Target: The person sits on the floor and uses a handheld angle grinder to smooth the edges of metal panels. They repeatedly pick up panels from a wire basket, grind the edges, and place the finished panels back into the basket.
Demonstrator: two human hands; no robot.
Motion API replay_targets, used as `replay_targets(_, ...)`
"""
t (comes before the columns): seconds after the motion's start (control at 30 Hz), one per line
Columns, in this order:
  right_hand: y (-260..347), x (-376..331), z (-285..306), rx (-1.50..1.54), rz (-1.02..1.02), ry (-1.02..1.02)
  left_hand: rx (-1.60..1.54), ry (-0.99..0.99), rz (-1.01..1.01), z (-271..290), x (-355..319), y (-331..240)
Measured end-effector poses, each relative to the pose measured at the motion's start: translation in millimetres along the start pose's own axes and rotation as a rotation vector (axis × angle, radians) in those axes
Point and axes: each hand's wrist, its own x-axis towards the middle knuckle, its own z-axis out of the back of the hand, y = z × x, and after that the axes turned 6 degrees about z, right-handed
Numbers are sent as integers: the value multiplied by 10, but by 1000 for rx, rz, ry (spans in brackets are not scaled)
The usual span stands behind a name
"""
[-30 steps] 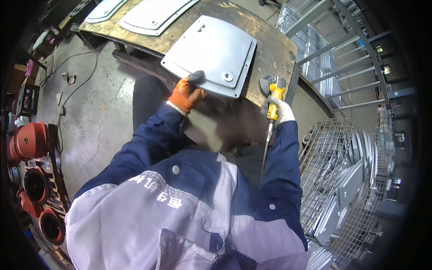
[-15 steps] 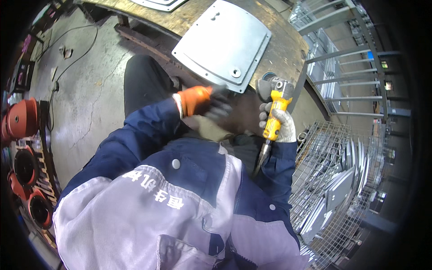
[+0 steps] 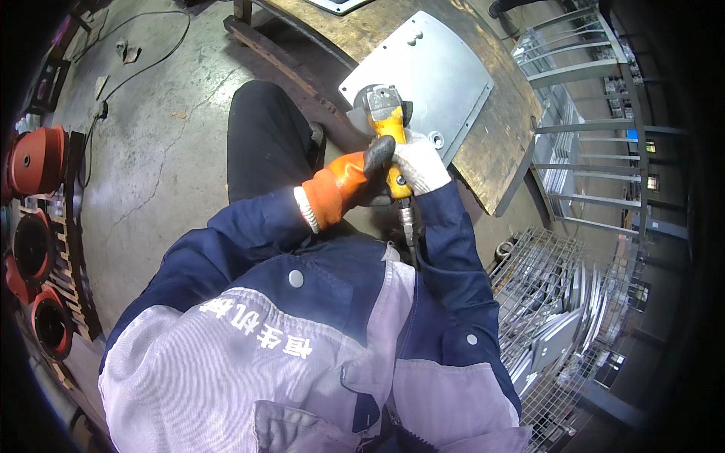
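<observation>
A yellow angle grinder [image 3: 390, 126] with a grey head and dark disc is held in front of me, its head over the near left corner of a light grey metal panel [image 3: 438, 72]. My right hand [image 3: 421, 162], in a white and grey glove, is closed around its body. Wearing an orange glove with dark fingers, my left hand [image 3: 338, 189] is closed on the grinder's handle from the left. A metal coupling [image 3: 408, 219] hangs from the handle's lower end. The panel lies flat and has a raised middle, rim holes and a round fitting [image 3: 436, 140] at its near right corner.
The panel rests on a worn wooden table [image 3: 495, 143]; part of another panel [image 3: 337, 5] shows at its far edge. A metal rack [image 3: 589, 124] and a wire basket [image 3: 521, 264] of flat plates stand right. Red round parts [image 3: 38, 162] sit left. A cable [image 3: 140, 75] crosses the floor.
The grinder has swung left and up to the panel's near edge in my right hand. My left hand, blurred and apart from it before, has closed on its handle. The view has shifted.
</observation>
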Motion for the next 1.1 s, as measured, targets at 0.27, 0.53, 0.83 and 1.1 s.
replay_targets(0.27, -44, 106, -42, 113, -38, 3, -258, -24, 22, 121, 215, 136)
replay_targets(0.53, -313, -352, 258, 31, 0, -78, -87, 35, 206, -100, 97, 318)
replay_targets(0.83, -652, -1052, 626, 264, 12, -286, -143, 173, 508, -394, 490, 831)
replay_targets(1.1, -515, -1180, 653, 211, 48, -305, 57, 69, 523, -606, 371, 660)
